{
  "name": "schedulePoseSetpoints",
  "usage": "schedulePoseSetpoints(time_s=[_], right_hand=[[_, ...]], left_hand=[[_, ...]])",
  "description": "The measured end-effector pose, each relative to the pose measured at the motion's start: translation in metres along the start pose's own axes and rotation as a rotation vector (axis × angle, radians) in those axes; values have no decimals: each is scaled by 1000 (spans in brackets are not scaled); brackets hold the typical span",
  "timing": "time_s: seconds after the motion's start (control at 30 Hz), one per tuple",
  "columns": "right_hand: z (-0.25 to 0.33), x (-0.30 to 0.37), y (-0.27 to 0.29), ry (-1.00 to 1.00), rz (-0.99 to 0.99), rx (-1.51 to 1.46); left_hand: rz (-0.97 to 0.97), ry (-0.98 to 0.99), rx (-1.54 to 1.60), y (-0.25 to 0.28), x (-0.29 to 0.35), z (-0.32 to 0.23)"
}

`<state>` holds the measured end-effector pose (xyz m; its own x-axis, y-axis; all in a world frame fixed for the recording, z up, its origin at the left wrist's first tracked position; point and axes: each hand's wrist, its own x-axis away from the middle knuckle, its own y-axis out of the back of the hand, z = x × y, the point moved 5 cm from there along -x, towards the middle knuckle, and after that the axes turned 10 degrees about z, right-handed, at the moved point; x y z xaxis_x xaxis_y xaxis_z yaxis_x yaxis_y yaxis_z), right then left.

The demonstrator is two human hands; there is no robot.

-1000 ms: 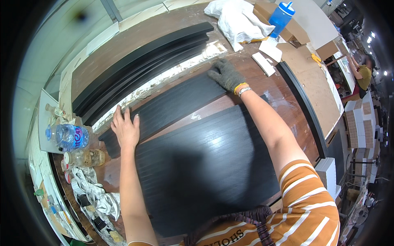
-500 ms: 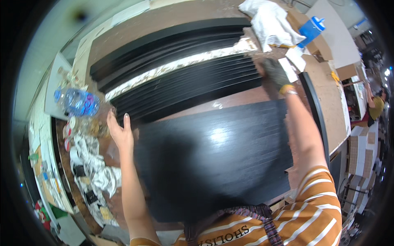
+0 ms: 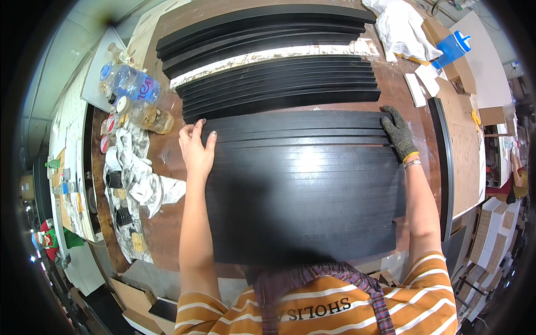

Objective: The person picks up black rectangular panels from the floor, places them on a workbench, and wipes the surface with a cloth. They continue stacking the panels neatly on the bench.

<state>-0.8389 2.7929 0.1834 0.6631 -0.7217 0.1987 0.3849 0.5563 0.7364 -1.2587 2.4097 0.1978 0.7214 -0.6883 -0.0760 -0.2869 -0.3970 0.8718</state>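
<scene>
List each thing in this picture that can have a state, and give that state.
left hand: bare, flat on near stack's left end
right hand: gloved, on its right end
near stack of black strips: lying flat
plastic bottle: on its side
blue jug: capped

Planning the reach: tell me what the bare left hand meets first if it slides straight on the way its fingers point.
Probably the nearer stack of long black strips just beyond the left hand, though the height step is hard to judge.
</scene>
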Motion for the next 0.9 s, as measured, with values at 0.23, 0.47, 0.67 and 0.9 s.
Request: schedulePoseSetpoints(time_s=[0.23, 0.47, 0.67, 0.9], right_hand=[[13, 1, -9, -37, -39, 13], [44, -76, -27, 113, -177, 124], [37, -89, -29, 124, -148, -62], [6, -12, 0, 16, 4, -67]], left_hand=[[-30, -42, -40, 2, 26, 17], [-94, 50, -155, 9, -7, 45], [-440, 198, 278, 56, 6, 97], [-349, 28, 818, 45, -65, 133]])
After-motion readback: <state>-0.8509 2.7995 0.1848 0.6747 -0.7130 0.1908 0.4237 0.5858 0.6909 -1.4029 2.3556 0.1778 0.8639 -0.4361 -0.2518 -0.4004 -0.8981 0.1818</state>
